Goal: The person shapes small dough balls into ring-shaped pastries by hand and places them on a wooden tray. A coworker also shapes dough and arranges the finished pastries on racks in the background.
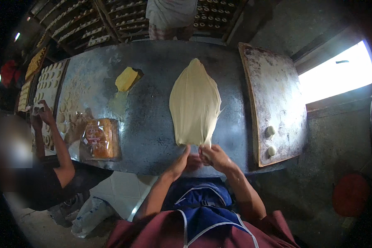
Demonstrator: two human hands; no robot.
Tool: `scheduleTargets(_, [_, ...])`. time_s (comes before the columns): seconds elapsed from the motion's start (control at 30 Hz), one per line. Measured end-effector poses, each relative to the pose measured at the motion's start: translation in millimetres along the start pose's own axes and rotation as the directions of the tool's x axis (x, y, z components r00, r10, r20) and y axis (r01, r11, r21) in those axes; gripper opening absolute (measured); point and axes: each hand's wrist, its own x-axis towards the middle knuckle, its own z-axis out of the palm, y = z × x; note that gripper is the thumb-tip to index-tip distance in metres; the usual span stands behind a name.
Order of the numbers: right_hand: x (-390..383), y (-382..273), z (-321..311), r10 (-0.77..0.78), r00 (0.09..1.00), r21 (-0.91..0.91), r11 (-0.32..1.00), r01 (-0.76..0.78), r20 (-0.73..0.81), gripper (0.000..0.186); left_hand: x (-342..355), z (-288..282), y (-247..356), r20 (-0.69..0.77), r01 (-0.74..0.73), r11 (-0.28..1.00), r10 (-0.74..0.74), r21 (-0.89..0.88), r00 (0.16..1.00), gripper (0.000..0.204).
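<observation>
A long pale sheet of dough (195, 103) lies stretched across the dark metal worktable (148, 107), narrow at the far end. At its near edge, my right hand (215, 157) is closed on a pulled-out strip of the dough. My left hand (181, 161) is just beside it, thumb against or very near the dough's lower left corner; its fingers are blurred and partly hidden. A yellow block of fat (126, 78), possibly butter, sits to the left on a dark patch.
Bagged bread (100, 138) lies left, near a tray (46, 82) of dough pieces where a co-worker's hands (43, 111) work. A board (272, 95) with two dough balls (271, 130) borders the right, below a window. Another person (170, 14) stands across, before racks of trays.
</observation>
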Motion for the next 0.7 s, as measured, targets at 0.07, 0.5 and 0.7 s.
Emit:
scheduleTargets(0.07, [-27.2, 2.7, 6.8, -0.341, 0.93, -0.618, 0.763, 0.19, -0.136, 0.031, 27.1, 28.4, 18.6, -0.101, -0.087, 0.919, 0.051, -0.384, 0.994, 0.054])
scheduleTargets(0.5, [-25.9, -78.6, 33.0, -0.642, 0.744, 0.049, 0.762, 0.645, 0.188, 0.021, 37.0, 13.7, -31.3, -0.171, -0.273, 0.954, 0.291, 0.119, 0.941, 0.028])
scheduleTargets(0.7, [69.8, -24.1, 89.7, -0.374, 0.812, -0.475, 0.67, 0.571, 0.449, 0.05, -50.6, 23.8, -22.0, -0.092, -0.039, 0.205, 0.592, 0.978, 0.801, 0.027])
